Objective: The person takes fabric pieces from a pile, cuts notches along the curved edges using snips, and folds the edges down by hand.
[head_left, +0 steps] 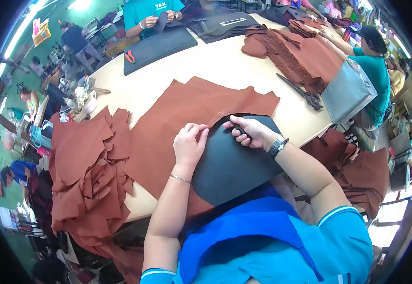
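Note:
A large reddish-brown leather sheet (168, 118) lies on the pale table in front of me. On its near right part is a dark, smooth panel (236, 163) with a curved far edge. My right hand (251, 131) is closed around a small black-handled tool (240, 128) at that edge; its working end is hidden, so its kind is unclear. Beside it, my left hand (190, 142) pinches the brown leather along the panel's left edge, thumb and fingers together.
Brown leather pieces (80, 165) are heaped at the left table edge. Large shears (303, 92) and a grey box (349, 92) lie right. Red-handled pliers (130, 57) rest on a dark stack (161, 49) at the back. Co-workers stand across the table and at right.

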A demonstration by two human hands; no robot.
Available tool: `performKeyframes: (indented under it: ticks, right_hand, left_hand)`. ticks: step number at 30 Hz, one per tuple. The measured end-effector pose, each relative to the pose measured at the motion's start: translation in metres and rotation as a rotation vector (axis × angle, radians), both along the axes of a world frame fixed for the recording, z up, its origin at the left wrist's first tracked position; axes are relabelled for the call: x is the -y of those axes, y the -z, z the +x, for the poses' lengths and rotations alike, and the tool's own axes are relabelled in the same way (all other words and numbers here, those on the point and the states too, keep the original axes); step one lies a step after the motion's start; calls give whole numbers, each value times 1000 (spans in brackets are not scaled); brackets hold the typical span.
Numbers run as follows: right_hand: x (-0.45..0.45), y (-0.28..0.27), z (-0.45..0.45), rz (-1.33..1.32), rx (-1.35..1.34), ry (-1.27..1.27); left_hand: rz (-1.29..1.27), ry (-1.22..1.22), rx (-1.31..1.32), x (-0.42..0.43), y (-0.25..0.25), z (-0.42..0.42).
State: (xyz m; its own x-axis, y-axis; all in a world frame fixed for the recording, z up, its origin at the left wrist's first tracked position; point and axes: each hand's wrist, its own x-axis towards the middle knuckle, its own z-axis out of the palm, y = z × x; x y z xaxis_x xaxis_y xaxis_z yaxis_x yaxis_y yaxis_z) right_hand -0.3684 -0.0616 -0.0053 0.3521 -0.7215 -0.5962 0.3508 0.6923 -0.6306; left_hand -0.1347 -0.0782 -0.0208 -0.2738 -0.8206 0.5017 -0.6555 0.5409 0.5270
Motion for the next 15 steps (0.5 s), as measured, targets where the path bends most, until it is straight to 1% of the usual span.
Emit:
performKeyframes:
  ticks: [4, 7, 11, 15]
  right_hand:
    - [11, 4, 0, 48, 40, -10]
    - [15, 3, 5, 76, 48, 37]
    - [14, 9, 3, -9, 37, 59]
    - [6, 3, 4, 12, 18, 62]
  left_hand:
    - [54, 0, -84, 1, 1, 0]
    - [38, 13, -78, 0, 0, 0]
    - [44, 16, -65, -1, -2, 1]
    - [18, 11, -63, 0, 0, 2]
